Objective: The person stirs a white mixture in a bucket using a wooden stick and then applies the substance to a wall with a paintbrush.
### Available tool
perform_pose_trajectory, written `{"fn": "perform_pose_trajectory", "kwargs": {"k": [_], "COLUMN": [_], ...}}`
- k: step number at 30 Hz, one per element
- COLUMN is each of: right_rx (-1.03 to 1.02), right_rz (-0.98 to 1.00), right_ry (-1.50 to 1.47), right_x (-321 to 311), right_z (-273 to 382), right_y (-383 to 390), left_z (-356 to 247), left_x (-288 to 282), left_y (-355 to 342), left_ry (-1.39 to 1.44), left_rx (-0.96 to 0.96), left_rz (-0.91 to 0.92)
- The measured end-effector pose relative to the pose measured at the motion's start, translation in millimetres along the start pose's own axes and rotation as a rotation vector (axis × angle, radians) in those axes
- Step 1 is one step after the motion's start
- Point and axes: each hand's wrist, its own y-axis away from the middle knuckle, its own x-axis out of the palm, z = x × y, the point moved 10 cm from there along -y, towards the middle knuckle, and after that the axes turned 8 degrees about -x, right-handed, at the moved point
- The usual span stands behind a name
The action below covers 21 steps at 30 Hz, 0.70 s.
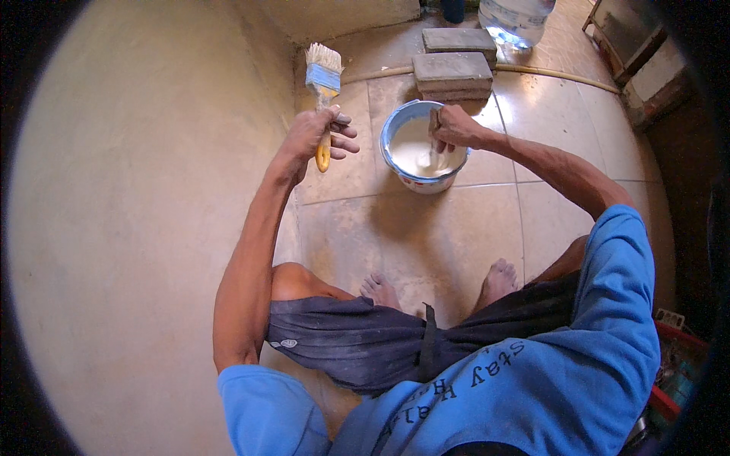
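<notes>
My left hand (306,135) holds a paintbrush (324,78) upright beside the wall. It has pale bristles, a blue band and a yellow handle that passes through my grip; a few of my fingers stand loose from it. Right of it, on the floor, is a bucket (385,140) with a blue rim, holding creamy white paint (409,146). Over the bucket's right side, my right hand (458,128) is closed on a flat stick (434,121). The stick's lower end dips into the paint, and my fingers cover part of it.
Grey blocks (454,70) are stacked just beyond the bucket. A yellowish hose (547,74) runs along the tiled floor (479,220) behind them. Farther back stands a clear water bottle (517,19). A plain beige wall (137,213) rises along my left.
</notes>
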Motion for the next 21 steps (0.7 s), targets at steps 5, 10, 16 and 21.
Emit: {"fn": "perform_pose_trajectory", "kwargs": {"k": [5,10,16,21], "right_rx": [-0.093,-0.011,0.053,-0.241], "right_rz": [0.029,-0.057,0.064,-0.118], "right_ry": [0.35,0.009,0.081,0.367], "right_x": [-9.6,-3.1,9.6,-20.7], "right_z": [-5.9,-5.5,-12.9,7.5], "right_y": [-12.3,-4.4,-2.0,-8.8], "left_z": [-0.3,0.7,0.4,-2.1], "left_x": [2.4,0.4,3.0,3.2], "left_y": [-3.2,-1.5,-3.4,-0.7], "left_ry": [0.0,-0.006,0.005,-0.007], "left_rx": [-0.001,0.006,-0.004,0.012], "left_rz": [0.006,0.004,0.014,0.004]}}
